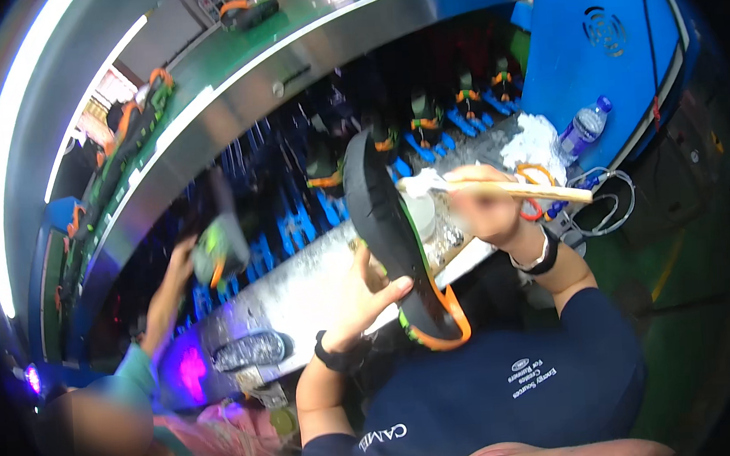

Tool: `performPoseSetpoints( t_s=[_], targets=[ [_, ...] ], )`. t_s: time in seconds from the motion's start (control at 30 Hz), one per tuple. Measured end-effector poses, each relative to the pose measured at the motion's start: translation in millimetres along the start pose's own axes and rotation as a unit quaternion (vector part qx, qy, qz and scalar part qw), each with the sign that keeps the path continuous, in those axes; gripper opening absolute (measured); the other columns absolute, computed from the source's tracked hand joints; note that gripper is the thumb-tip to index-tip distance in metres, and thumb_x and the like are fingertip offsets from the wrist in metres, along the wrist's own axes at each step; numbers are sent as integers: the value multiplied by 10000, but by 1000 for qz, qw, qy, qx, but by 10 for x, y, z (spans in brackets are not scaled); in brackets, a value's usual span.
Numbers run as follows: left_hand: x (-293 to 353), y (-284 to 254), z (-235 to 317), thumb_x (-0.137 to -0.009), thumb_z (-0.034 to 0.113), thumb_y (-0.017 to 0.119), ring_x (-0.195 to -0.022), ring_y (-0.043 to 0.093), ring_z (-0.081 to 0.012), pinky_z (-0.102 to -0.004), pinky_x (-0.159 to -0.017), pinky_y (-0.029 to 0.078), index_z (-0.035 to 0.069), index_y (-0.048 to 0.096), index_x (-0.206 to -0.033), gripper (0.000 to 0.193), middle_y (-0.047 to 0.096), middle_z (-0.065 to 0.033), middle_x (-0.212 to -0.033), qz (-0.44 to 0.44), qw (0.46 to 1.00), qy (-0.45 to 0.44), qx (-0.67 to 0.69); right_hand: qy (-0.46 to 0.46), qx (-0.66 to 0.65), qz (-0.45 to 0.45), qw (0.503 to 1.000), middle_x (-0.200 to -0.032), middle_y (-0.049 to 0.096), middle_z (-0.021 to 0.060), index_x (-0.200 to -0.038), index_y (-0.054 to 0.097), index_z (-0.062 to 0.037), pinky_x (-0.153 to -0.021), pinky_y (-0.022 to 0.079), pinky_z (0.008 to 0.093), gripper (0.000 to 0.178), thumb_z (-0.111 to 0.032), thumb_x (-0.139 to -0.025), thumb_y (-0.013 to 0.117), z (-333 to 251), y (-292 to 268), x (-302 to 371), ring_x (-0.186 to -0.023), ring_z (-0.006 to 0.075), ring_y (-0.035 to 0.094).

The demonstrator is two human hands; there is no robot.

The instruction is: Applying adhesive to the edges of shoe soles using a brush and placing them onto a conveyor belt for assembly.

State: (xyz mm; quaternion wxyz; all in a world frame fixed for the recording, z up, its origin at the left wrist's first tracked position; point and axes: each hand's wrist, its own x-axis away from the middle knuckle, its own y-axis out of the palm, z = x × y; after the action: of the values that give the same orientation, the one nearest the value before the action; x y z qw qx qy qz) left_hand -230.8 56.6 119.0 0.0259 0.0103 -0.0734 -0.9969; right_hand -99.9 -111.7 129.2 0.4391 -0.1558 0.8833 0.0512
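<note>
My left hand is closed on a black shoe sole with orange and green at its edges, gripping it by the side near its lower half. The sole stands nearly upright, its orange end down toward my shirt. In my right hand is a brush with a pale wooden handle, its handle end pointing right. Its whitish head is at the sole's right edge; whether it touches cannot be made out. A whitish round tub stands behind the sole, partly hidden.
A curved conveyor machine carries shoes on blue holders. On the bench lie a sole-shaped dark piece and crumpled white material. A bottle stands by a blue panel. At left, a co-worker's hand holds a shoe.
</note>
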Motion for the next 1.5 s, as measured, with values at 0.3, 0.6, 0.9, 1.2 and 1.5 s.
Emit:
performPoseSetpoints(
  t_s=[0.3, 0.6, 0.9, 1.2, 1.5],
  targets=[
    [-1732, 179, 1626, -784, 348, 473, -884, 544, -247, -330, -735, 459, 5, 493, -1066, 444, 530, -140, -1031, -245, 950, -98, 168, 42, -19, 170, 984, -620, 460, 8, -931, 486, 17, -438, 317, 167, 125, -8, -808, 491, -207, -1196, 302, -493, 36, 396],
    [-3278, -188, 2253, -848, 336, 436, -980, 504, -380, -382, -805, 464, -30, -5, -1295, 727, 365, -334, -1165, -27, 983, -112, -140, 76, 40, 223, 971, -625, 460, 5, -900, 498, 12, -438, 316, 160, 101, -25, -807, 502, -218, -1422, 510, -487, 36, 397],
    [-3582, -1138, 2517, -716, 362, 617, -533, 572, -265, -367, -447, 490, -27, 484, -1028, 516, 553, -207, -721, 253, 750, -83, -605, 114, 70, 254, 958, -606, 444, -8, -903, 490, 14, -436, 302, 161, 111, -31, -801, 496, 111, -1535, 608, -478, 29, 386],
    [-4218, -1377, 2323, -774, 150, 421, -577, 602, -282, -380, -454, 492, -44, 472, -1002, 304, 558, -210, -842, 297, 760, -187, -547, 165, 122, 294, 934, -547, 421, -12, -870, 484, 18, -410, 275, 166, 117, -69, -791, 490, 232, -1642, 691, -442, 29, 372],
    [-2837, -1040, 3009, -597, 65, 527, -653, 565, -220, -321, -522, 465, -75, 569, -832, 276, 574, -145, -787, 237, 669, -73, -701, 173, 56, 248, 952, -522, 420, -7, -903, 474, 24, -402, 286, 168, 142, -72, -800, 484, 454, -1509, 521, -430, 32, 372]
  ],
)
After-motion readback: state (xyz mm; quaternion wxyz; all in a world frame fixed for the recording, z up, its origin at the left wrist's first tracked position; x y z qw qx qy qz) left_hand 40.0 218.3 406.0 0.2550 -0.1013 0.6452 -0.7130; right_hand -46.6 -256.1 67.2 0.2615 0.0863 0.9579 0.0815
